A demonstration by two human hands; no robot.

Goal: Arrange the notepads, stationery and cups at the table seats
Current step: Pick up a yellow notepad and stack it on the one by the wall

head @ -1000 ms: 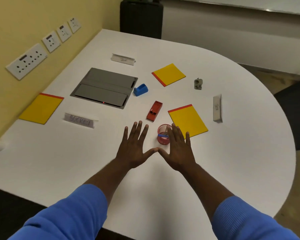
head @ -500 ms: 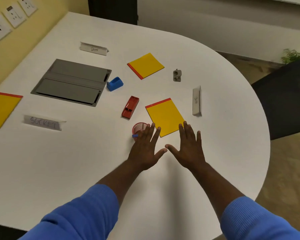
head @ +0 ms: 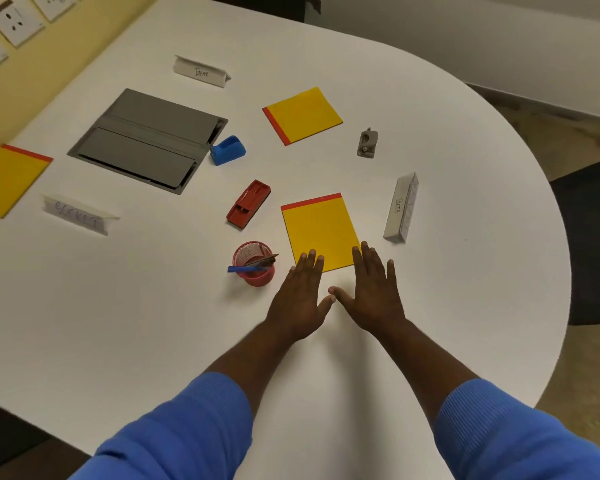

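Observation:
Three yellow notepads with red bindings lie on the white table [head: 465, 271]: one near me [head: 321, 230], one further back [head: 303, 114], one at the far left [head: 7, 180]. My left hand [head: 300, 296] and my right hand [head: 373, 292] lie flat and open, thumbs touching, fingertips on the near notepad's lower edge. A red mesh cup [head: 253, 263] with a blue pen stands just left of my left hand. A red stapler [head: 248, 204], a blue tape dispenser [head: 227, 150] and a grey punch [head: 367, 143] lie behind.
Paper name tents stand at the seats: "Beta" [head: 401, 207] at right, "Bear" [head: 201, 71] at back, "Socket" [head: 78, 216] at left. A grey socket hatch [head: 146, 140] is set in the table. Wall sockets [head: 11, 19] line the yellow wall. A dark chair [head: 593, 237] stands at right.
Both hands slid right from the cup to the near notepad's lower edge, thumbs meeting again. The cup now stands uncovered left of my left hand. The view swung right.

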